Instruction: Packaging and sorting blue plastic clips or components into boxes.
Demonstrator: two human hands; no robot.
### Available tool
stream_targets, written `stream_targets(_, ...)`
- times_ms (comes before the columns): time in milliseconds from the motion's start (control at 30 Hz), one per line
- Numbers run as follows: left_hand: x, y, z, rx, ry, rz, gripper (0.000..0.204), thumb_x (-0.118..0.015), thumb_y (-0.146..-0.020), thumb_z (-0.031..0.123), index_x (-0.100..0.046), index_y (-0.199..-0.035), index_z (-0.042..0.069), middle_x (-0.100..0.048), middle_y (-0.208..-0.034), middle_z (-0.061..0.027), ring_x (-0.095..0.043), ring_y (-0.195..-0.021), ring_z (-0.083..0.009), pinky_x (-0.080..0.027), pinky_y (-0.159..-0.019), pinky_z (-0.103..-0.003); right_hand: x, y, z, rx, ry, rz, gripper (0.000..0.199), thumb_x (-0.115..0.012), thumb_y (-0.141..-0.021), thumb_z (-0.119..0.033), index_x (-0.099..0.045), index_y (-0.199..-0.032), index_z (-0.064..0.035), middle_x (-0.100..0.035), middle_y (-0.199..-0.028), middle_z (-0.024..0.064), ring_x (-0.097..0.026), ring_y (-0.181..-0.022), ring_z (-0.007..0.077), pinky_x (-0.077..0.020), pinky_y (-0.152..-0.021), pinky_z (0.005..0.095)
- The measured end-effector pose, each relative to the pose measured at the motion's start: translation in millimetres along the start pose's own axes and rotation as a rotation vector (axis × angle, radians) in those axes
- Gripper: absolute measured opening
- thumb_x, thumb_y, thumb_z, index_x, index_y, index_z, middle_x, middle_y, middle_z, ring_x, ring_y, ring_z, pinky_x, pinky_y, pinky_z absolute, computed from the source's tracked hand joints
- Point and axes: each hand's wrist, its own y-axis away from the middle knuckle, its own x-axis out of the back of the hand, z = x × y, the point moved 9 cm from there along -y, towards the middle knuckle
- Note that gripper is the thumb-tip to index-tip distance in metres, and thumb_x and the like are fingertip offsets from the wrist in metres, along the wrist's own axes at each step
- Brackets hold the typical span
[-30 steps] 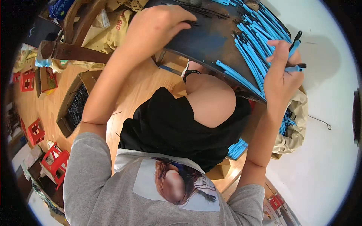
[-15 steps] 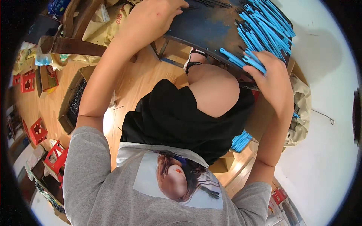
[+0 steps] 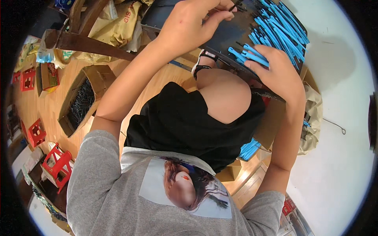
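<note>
We grasp several blue strips (image 3: pixel 255 56) in the right hand (image 3: pixel 271 69), with the thumb and fingers closed around them above the near edge of the dark table (image 3: pixel 232 36). We hold the left hand (image 3: pixel 197 25) over the same table; its thumb and fingertips meet in a pinch around a thin black piece (image 3: pixel 236 6), partly hidden by the fingers. A pile of blue handles (image 3: pixel 281 33), mixed with black rods, lies on the table just beyond the right hand.

We locate the containers as follows. On the floor to the left, a cardboard box (image 3: pixel 103 76) holds a heap of thin black pieces (image 3: pixel 83 103). Farther left, a smaller box (image 3: pixel 39 81) contains red and yellow material too small to identify. Beyond the right forearm, a brown paper bag (image 3: pixel 314 112) holds blue pieces (image 3: pixel 306 123), mostly hidden. Below the table, we find a blue bundle (image 3: pixel 249 150); we cannot tell its holder.
</note>
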Motion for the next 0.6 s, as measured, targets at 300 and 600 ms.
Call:
stream_targets(300,3,4,-10,-0.126,0.358,0.185,0.009,-0.052,-0.080,-0.001,-0.049,-0.088,-0.004,-0.059,-0.073,-0.0128,-0.062,-0.071,-0.0149,-0.047,-0.058,-0.022,0,-17,-24,0.104,0.142,0.126,0.020,-0.062,-0.069,-0.013,-0.053,-0.075,0.0039,-0.055,-0.076,0.0189,-0.052,-0.072,0.0359,-0.0421,-0.064,0.0387)
stream_targets(600,-4,4,-8,0.011,0.081,0.107,0.012,-0.053,-0.079,0.000,-0.048,-0.089,-0.004,-0.058,-0.073,-0.0148,-0.062,-0.066,-0.0217,-0.046,-0.052,-0.024,-1,-15,-24,0.085,0.189,0.124,0.015,-0.061,-0.067,-0.008,-0.053,-0.074,0.0026,-0.055,-0.074,0.0169,-0.052,-0.074,0.0350,-0.0424,-0.065,0.0389)
